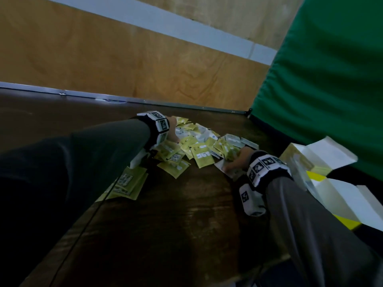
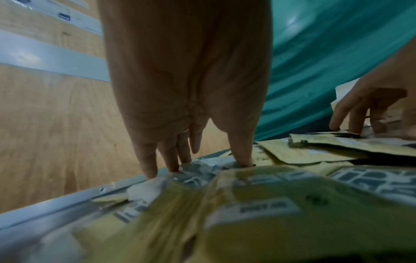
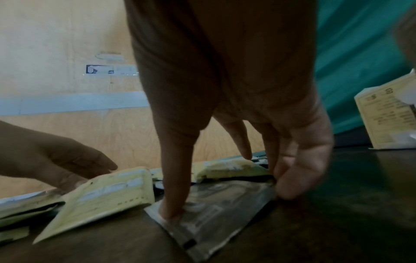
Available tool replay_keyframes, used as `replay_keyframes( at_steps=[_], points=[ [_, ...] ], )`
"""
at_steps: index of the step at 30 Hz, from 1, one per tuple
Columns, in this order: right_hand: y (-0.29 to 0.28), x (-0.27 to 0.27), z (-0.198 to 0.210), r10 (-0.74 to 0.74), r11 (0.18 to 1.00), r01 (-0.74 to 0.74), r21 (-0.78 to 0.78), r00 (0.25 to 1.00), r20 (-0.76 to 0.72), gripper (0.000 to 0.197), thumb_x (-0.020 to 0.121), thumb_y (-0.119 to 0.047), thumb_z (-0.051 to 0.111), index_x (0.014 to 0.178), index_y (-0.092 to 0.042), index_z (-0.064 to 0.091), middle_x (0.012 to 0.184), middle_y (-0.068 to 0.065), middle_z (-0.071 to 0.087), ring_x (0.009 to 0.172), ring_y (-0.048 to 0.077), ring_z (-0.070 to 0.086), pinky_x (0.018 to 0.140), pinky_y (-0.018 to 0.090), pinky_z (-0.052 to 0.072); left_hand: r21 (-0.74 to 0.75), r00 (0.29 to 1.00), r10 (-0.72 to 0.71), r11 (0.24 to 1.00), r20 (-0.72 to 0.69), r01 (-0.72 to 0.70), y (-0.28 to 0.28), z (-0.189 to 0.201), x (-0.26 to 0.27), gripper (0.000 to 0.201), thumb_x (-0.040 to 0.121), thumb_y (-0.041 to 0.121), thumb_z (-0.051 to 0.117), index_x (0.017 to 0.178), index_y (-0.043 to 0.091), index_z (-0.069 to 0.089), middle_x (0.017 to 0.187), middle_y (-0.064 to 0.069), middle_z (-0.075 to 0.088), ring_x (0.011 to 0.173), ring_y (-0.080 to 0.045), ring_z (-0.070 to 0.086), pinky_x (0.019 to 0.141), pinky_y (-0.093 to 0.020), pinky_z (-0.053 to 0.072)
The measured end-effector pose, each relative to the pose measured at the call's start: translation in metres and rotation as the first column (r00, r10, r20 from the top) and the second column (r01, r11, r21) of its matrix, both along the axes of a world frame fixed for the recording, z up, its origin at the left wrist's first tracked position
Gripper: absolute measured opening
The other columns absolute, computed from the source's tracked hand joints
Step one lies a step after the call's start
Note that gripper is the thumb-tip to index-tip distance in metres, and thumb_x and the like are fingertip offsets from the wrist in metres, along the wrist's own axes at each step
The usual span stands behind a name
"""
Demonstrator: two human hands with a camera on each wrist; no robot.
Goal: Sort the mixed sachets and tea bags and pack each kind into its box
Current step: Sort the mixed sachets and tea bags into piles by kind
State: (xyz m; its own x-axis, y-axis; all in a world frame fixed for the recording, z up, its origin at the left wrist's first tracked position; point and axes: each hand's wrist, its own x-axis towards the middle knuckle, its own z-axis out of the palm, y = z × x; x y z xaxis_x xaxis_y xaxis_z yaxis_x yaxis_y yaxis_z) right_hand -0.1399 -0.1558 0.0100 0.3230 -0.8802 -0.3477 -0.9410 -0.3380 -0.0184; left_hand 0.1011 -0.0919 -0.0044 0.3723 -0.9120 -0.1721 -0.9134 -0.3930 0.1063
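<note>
A loose pile of yellow-green and white sachets [image 1: 199,146] lies on the dark wooden table [image 1: 165,224]. My left hand [image 1: 173,131] is at the pile's far left edge. Its straight fingers and thumb [image 2: 198,167] stand on a crumpled white sachet [image 2: 202,164]. My right hand [image 1: 234,162] is at the pile's near right side, on a grey-white sachet [image 3: 213,218]. Its thumb [image 3: 171,211] presses one corner while curled fingers [image 3: 290,185] hook the opposite edge. A yellow sachet [image 3: 105,195] leans beside that thumb.
Two open yellow-and-white boxes [image 1: 300,156] [image 1: 342,199] lie at the table's right, under a green padded wall [image 1: 321,79]. A separate stack of yellow sachets [image 1: 128,183] sits by my left forearm. A wooden wall with a metal rail [image 1: 83,94] bounds the far edge.
</note>
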Motion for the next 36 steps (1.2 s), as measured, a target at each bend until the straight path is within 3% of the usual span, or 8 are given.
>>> replay_keyframes(
  at_steps=[8, 12, 16, 19, 23, 28, 32, 36],
  points=[
    [-0.004, 0.006, -0.005, 0.000, 1.000, 0.000, 0.018, 1.000, -0.001, 0.070, 0.068, -0.047, 0.078, 0.115, -0.003, 0.052, 0.114, 0.012, 0.059, 0.103, 0.030, 0.058, 0.091, 0.043, 0.051, -0.041, 0.976, -0.076, 0.997, -0.204, 0.069, -0.001, 0.015, 0.012, 0.067, 0.068, 0.049, 0.077, 0.114, 0.002, 0.065, 0.108, -0.013, 0.065, 0.090, -0.022, 0.059, 0.080, -0.034, 0.047],
    [0.003, 0.006, -0.004, 0.066, 0.998, -0.067, 0.000, 0.996, -0.061, 0.059, 0.075, -0.048, 0.071, 0.114, -0.007, 0.054, 0.112, 0.010, 0.057, 0.104, 0.028, 0.057, 0.090, 0.040, 0.050, -0.116, 0.967, -0.026, 0.993, -0.253, -0.004, 0.009, 0.022, 0.021, 0.075, 0.075, 0.041, 0.077, 0.134, 0.003, 0.051, 0.136, -0.010, 0.054, 0.115, -0.025, 0.057, 0.099, -0.034, 0.044],
    [0.013, 0.003, 0.013, 0.134, 0.991, -0.133, 0.006, 0.991, -0.009, 0.031, 0.080, -0.037, 0.070, 0.075, -0.011, 0.054, 0.081, 0.004, 0.056, 0.085, 0.024, 0.057, 0.073, 0.034, 0.047, -0.123, 0.985, -0.017, 0.992, -0.173, -0.004, 0.027, 0.025, 0.016, 0.061, 0.086, 0.035, 0.068, 0.131, -0.002, 0.052, 0.127, -0.019, 0.060, 0.115, -0.031, 0.058, 0.091, -0.034, 0.045],
    [0.023, -0.001, 0.030, 0.071, 0.997, -0.071, -0.008, 0.970, 0.233, 0.025, 0.077, -0.028, 0.076, 0.087, -0.009, 0.063, 0.086, 0.005, 0.064, 0.085, 0.022, 0.062, 0.076, 0.035, 0.054, -0.183, 0.991, 0.021, 0.982, -0.132, -0.045, 0.040, 0.027, 0.012, 0.053, 0.087, 0.035, 0.067, 0.122, -0.004, 0.058, 0.115, -0.019, 0.065, 0.103, -0.033, 0.063, 0.083, -0.037, 0.050],
    [0.037, 0.003, 0.045, 0.014, 1.000, -0.023, 0.003, 0.707, 0.707, 0.012, 0.080, -0.018, 0.074, 0.077, -0.012, 0.063, 0.069, 0.002, 0.064, 0.063, 0.014, 0.061, 0.054, 0.024, 0.048, -0.356, 0.959, 0.155, 0.904, -0.239, -0.235, 0.050, 0.047, 0.004, 0.041, 0.089, 0.030, 0.064, 0.108, -0.005, 0.063, 0.100, -0.017, 0.068, 0.089, -0.030, 0.064, 0.071, -0.034, 0.051],
    [0.046, 0.013, 0.055, -0.371, 0.892, -0.167, 0.419, 0.257, 0.892, 0.032, 0.080, -0.027, 0.073, 0.106, -0.013, 0.062, 0.110, 0.007, 0.066, 0.104, 0.024, 0.061, 0.089, 0.045, 0.052, -0.451, 0.798, -0.047, 0.845, -0.600, -0.289, 0.058, 0.070, -0.025, 0.029, 0.092, 0.029, 0.061, 0.090, 0.000, 0.061, 0.075, -0.013, 0.061, 0.061, -0.022, 0.058, 0.052, -0.029, 0.046],
    [0.058, 0.017, 0.049, -0.480, 0.826, -0.278, 0.491, 0.109, 0.870, 0.031, 0.089, -0.017, 0.061, 0.118, -0.006, 0.057, 0.108, 0.011, 0.065, 0.094, 0.025, 0.065, 0.069, 0.045, 0.059, -0.350, 0.576, -0.197, 0.922, -0.793, -0.166, 0.059, 0.075, -0.057, 0.030, 0.094, 0.017, 0.058, 0.121, 0.002, 0.058, 0.111, -0.012, 0.065, 0.094, -0.023, 0.062, 0.077, -0.030, 0.053],
    [0.068, 0.015, 0.039, -0.532, 0.811, -0.205, 0.547, 0.128, 0.837, 0.030, 0.090, -0.014, 0.060, 0.117, -0.004, 0.057, 0.101, 0.014, 0.066, 0.080, 0.023, 0.068, 0.052, 0.033, 0.058, -0.402, 0.725, -0.251, 0.915, -0.642, -0.039, 0.071, 0.078, -0.060, 0.032, 0.086, 0.028, 0.069, 0.112, 0.011, 0.063, 0.110, -0.006, 0.067, 0.102, -0.022, 0.063, 0.094, -0.037, 0.052]
  ],
)
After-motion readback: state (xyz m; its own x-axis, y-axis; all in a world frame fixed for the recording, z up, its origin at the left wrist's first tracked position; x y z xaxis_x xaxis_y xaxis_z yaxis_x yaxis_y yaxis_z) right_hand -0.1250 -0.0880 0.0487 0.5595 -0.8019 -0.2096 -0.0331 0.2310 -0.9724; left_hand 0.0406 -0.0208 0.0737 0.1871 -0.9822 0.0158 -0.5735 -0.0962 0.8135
